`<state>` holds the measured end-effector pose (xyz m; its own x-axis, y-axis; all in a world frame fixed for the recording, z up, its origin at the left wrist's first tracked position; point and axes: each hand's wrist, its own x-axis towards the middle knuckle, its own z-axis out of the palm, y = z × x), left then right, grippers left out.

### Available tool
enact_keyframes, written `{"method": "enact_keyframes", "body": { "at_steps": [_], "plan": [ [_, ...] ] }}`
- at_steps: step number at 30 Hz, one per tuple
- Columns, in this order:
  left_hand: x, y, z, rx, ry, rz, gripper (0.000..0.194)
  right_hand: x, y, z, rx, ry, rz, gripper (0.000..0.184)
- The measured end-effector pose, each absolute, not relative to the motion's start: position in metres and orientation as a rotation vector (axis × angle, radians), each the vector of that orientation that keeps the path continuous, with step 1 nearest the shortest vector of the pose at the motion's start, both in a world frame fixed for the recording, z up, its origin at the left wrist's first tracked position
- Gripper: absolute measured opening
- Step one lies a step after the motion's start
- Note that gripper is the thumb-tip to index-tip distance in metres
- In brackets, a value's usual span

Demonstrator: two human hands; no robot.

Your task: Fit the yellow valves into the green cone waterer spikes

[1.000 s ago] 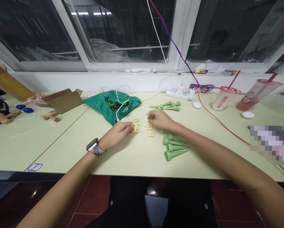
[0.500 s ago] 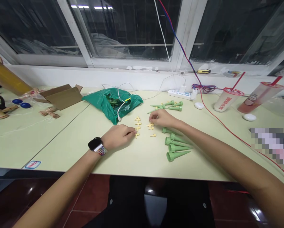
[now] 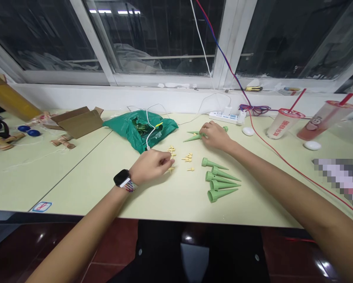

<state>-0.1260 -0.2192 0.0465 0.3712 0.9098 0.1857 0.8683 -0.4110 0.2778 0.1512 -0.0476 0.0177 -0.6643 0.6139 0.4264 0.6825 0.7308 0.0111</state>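
Observation:
My left hand [image 3: 151, 165], with a smartwatch on its wrist, rests on the pale green table [image 3: 170, 192] with its fingers pinched at the small yellow plastic pieces [image 3: 186, 158]; what it pinches is too small to name. My right hand [image 3: 214, 134] reaches to the far group of green cone spikes [image 3: 194, 137] and lies over them with curled fingers. A second group of green cone spikes [image 3: 220, 179] lies side by side nearer to me, to the right of the yellow pieces.
A green plastic bag [image 3: 141, 129] with a white cable lies behind the yellow pieces. A power strip [image 3: 227, 116], red cable, two drink cups [image 3: 282, 122] with straws and white oval objects are at the right. Cardboard [image 3: 76, 122] and wooden parts lie at the left.
My right hand has left the yellow pieces and moved back and right onto the far green spikes. My left hand stayed near the yellow pieces, shifting slightly.

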Motion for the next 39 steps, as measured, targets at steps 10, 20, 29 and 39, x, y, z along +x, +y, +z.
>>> {"method": "enact_keyframes", "body": {
  "at_steps": [10,20,29,39],
  "plan": [
    [-0.104,-0.205,0.064,2.415,1.285,0.908,0.041,0.138,-0.046,0.018,-0.550,-2.670,-0.644,0.025],
    [-0.061,-0.160,0.076,2.165,1.312,1.254,0.022,0.156,-0.107,0.038,-0.811,-1.609,1.120,0.024],
    [-0.024,-0.150,0.060,2.309,1.161,0.890,0.039,0.158,-0.143,0.018,-0.857,-1.562,1.016,0.045],
    [-0.019,-0.159,0.056,2.418,1.042,1.013,0.026,0.160,-0.151,0.028,-0.790,-1.713,1.117,0.043]
  ]
}}
